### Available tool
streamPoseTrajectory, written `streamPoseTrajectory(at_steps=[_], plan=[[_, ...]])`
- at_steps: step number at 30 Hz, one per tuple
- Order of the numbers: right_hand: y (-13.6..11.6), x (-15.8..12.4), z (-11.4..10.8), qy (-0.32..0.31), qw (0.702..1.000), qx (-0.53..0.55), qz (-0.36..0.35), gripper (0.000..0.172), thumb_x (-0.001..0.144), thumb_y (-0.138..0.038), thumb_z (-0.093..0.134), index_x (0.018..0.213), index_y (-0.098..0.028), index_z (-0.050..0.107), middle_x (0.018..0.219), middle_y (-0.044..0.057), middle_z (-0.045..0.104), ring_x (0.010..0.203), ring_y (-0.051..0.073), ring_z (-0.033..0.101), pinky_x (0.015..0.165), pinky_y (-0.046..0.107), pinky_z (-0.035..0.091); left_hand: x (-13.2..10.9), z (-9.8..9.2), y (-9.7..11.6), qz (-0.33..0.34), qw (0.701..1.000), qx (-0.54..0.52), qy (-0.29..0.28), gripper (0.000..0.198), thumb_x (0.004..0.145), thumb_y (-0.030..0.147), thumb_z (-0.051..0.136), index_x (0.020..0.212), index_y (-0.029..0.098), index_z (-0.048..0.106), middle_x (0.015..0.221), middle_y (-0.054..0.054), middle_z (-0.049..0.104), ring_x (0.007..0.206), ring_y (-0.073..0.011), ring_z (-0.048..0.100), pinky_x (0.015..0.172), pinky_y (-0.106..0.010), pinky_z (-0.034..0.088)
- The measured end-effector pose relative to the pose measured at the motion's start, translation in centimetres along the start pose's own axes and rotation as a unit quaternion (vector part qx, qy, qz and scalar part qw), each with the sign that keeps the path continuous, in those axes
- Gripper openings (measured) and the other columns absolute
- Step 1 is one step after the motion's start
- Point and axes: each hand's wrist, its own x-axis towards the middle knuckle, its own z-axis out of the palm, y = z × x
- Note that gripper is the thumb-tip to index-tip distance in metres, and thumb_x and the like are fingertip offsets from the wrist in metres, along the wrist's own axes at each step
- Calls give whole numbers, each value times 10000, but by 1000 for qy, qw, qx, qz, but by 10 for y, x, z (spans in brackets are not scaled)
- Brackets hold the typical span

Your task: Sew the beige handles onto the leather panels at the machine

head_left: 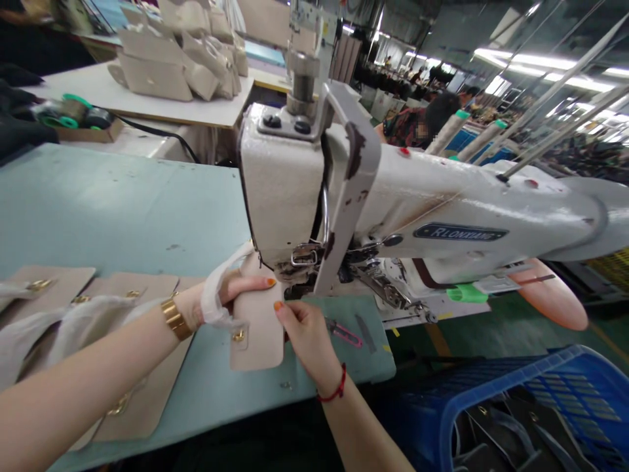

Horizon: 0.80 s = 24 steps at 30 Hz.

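A beige panel (259, 351) with a small gold clasp lies at the front of the white sewing machine (289, 170), its far end under the machine head. My left hand (238, 288) rests on the panel's upper left part, thumb pointing at the needle area, with a white strip looped around the hand. The other fingers are mostly hidden by the strip. My right hand (304, 328) pinches the panel's right edge between thumb and fingers, just below the needle area. The needle itself cannot be made out.
More beige panels (142, 419) with gold clasps and white wrapping lie left on the pale green table (122, 196). A pink-handled tool (346, 333) lies right of my right hand. A blue basket (447, 419) with dark pieces stands lower right. Beige bags (157, 72) sit behind; a person (442, 115) is beyond the machine.
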Motion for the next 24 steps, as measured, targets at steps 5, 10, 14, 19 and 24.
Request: streamPoseTrajectory(at_steps=[5,10,14,19,24], plan=[[-4,-3,2,3,1000,-29,-8,423,896,-458,513,606,-151,505,574,-18,403,540,92,353,483,197,283,-2,1,-1,27,1000,-15,3,313,711,378,777,902,142,702,756,-53,753,675,-238,701,629,-286,576],[-5,-1,1,-8,1000,-27,-9,417,897,-453,495,602,-157,485,587,-18,388,547,92,314,500,208,273,5,-5,-8,34,999,-21,2,269,697,341,794,875,154,721,763,-46,762,647,-230,701,589,-272,570],[-4,2,1,7,999,-34,-9,400,888,-436,503,604,-154,493,589,-17,382,550,92,313,493,212,241,6,-6,-8,22,999,-38,8,261,646,331,823,783,133,723,704,-48,751,605,-218,693,559,-258,561],[-6,5,2,13,1000,-25,2,397,887,-443,499,624,-145,511,594,-14,403,550,91,324,487,209,242,6,-2,-2,15,998,-55,35,261,635,327,821,753,118,716,663,-49,734,583,-210,689,527,-255,562],[-11,6,1,18,1000,-24,7,398,880,-450,508,625,-144,506,608,-6,430,563,94,352,491,204,255,4,-1,5,35,997,-59,35,274,596,311,846,761,136,716,638,-28,715,642,-232,705,571,-275,584]])
